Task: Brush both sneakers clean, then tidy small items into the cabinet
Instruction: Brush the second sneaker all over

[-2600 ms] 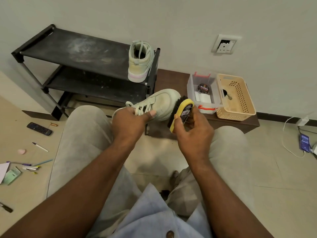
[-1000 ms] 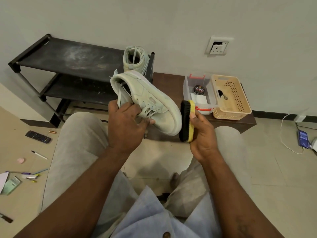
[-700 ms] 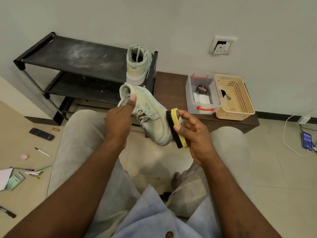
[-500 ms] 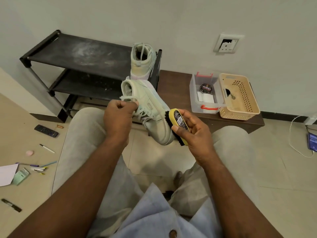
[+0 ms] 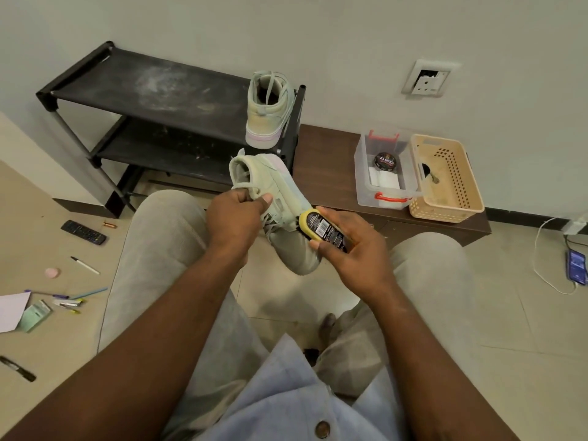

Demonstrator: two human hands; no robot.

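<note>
Between the knees, the left hand (image 5: 235,218) grasps the pale green suede sneaker (image 5: 276,202) by its collar while the right hand (image 5: 356,249) grips the yellow-backed black-bristle brush (image 5: 319,229) against its side. Brushing of the first shoe appears underway; the second matching sneaker (image 5: 269,111) waits on the black rack shelf (image 5: 152,81), and the next stroke calls for sweeping toward the toe.

Legible: "Cherry" on the round black tin (image 5: 385,161) lid. Brush (image 5: 321,230) label print present, unreadable.

A white wall socket (image 5: 428,80) sits on the wall; a white cable (image 5: 541,259) runs across the tiled floor to a blue phone (image 5: 576,271).
</note>
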